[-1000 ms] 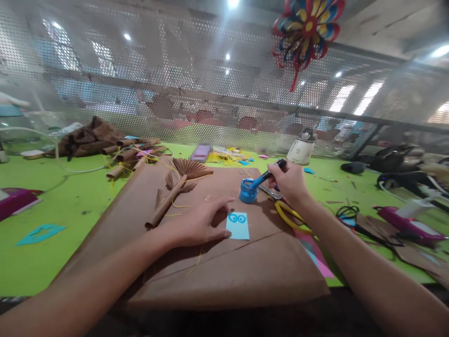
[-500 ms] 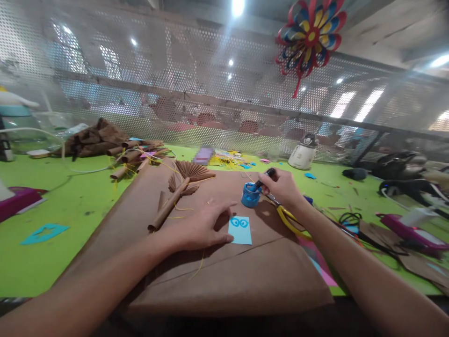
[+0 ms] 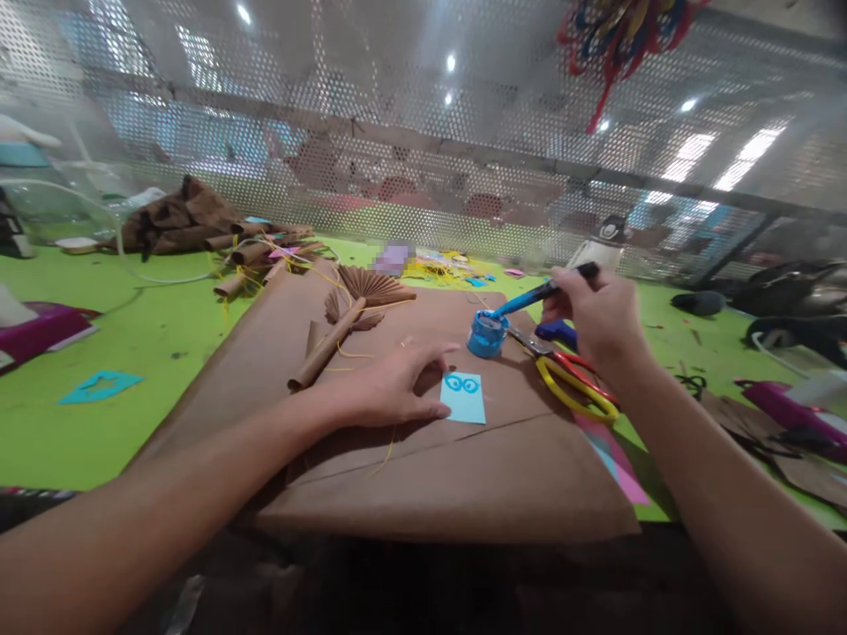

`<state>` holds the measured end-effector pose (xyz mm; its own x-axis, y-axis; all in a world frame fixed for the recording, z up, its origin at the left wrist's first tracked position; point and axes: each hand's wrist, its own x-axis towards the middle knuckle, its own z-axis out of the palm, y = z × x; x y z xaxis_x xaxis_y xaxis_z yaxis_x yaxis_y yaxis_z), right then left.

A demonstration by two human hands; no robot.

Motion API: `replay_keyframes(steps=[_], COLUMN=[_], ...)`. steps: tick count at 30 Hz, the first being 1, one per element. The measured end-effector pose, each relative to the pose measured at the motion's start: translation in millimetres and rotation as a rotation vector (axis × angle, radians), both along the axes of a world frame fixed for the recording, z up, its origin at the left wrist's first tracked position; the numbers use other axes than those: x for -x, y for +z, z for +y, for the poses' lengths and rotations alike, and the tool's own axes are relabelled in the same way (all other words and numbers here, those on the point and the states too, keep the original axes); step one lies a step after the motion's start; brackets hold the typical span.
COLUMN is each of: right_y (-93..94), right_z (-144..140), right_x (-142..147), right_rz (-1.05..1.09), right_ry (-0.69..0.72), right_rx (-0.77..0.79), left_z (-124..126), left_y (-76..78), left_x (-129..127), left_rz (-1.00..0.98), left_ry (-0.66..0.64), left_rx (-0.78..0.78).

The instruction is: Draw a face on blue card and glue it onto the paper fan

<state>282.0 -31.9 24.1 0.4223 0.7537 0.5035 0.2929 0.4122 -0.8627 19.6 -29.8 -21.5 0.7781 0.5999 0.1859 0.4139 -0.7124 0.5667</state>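
My right hand is closed around a blue-stained black stick, a brush or a pen; I cannot tell which. Its lower end is at the mouth of a small blue paint jar. On brown paper lies a light-blue card with two dark-blue eye shapes drawn near its top. My left hand rests beside the card, fingers apart and curved, its thumb touching the card's left edge. Scissors with yellow and red handles lie under my right wrist, partly hidden.
Brown paper covers the middle of the green table. A pleated paper fan and rolled tube lie left of the jar. Paper rolls are piled behind. Purple devices sit at both sides; mesh stands behind.
My right hand has moved back to the right and slightly up relative to the jar, tilting the stick lower so more of its blue part shows. My left hand stays by the card. The view has tipped downward.
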Motion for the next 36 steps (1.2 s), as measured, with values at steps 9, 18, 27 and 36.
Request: replay_keyframes(steps=[9,18,27,36], right_y=[-4.0,-11.6,-12.4,-7.0], right_z=[-24,-30,-27,-27], right_x=[20,32,29,27], right_rz=[0.030,-0.181,-0.129,-0.184], right_ry=[0.298,0.339,0.350,0.317], right_rx=[0.144,0.225,0.188,0.214], left_z=[-2,-1,-4,-4], left_y=[5.0,2.8,5.8,8.5], left_x=[-1,-1,-2,-2], left_rz=[0.044,0.029,0.049,0.087], left_ry=[0.010,0.041,0.076,0.072], left_rx=[-0.013,-0.010,-0.010,-0.019])
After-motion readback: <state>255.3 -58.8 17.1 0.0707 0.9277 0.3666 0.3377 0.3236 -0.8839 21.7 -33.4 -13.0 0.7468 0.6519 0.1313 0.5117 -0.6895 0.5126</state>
